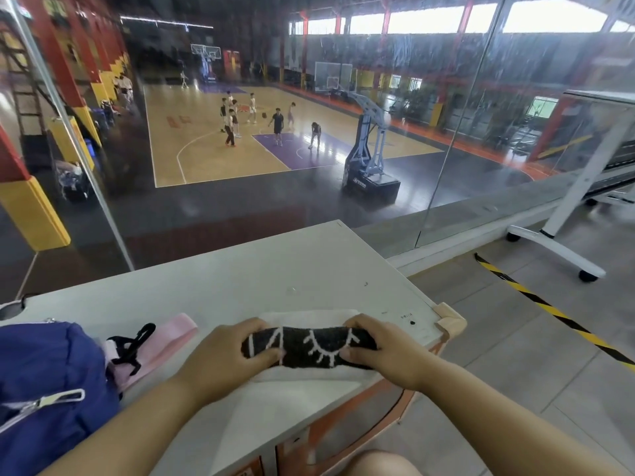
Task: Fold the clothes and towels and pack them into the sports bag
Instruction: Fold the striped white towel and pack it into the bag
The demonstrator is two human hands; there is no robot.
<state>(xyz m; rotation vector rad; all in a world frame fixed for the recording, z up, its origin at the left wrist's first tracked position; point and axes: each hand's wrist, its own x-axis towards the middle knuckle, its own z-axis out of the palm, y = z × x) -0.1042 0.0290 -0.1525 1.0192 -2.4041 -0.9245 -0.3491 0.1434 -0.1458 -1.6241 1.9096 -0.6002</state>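
A black towel (pixel 311 347) with a white stitched pattern is rolled into a thick bar near the table's front right corner. It lies on a white cloth (pixel 309 389) spread flat beneath it. My left hand (pixel 226 355) grips the roll's left end and my right hand (pixel 381 348) grips its right end. The blue sports bag (pixel 44 383) sits at the front left of the table, its zipper pull showing. A pink strap (pixel 161 345) with a black clip lies between the bag and my left hand.
The white table (pixel 240 276) stands against a glass wall (pixel 240 166) overlooking a basketball court. The table's right corner has a foam guard (pixel 450 319). A white wheeled stand (pixel 563 218) and yellow-black floor tape (pixel 549 310) are on the right.
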